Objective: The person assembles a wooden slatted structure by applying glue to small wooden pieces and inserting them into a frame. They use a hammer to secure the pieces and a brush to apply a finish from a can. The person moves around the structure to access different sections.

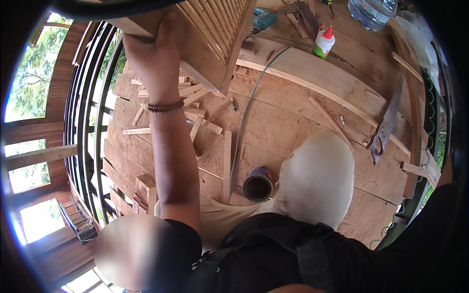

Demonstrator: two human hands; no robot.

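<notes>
My left hand (pixel 155 56), with a beaded bracelet at the wrist, is closed around the edge of a wooden slatted panel (pixel 195 54) at the top of the view. Thin parallel slats run inside the panel's frame, and its upper part is cut off by the view's edge. Part of my fingers is hidden behind the wood. On the right side my right arm (pixel 447 168) reaches up along the rim, and its hand lies outside the picture.
A plank (pixel 293 63) crosses the sawdust-covered floor (pixel 273 107). Around it are a handsaw (pixel 388 119), glue bottle (pixel 324 43), drill (pixel 264 20), water bottle (pixel 373 12), open can (pixel 258 185), dark cable (pixel 247 110) and wood offcuts (pixel 195 115). Railings (pixel 83 107) line the left.
</notes>
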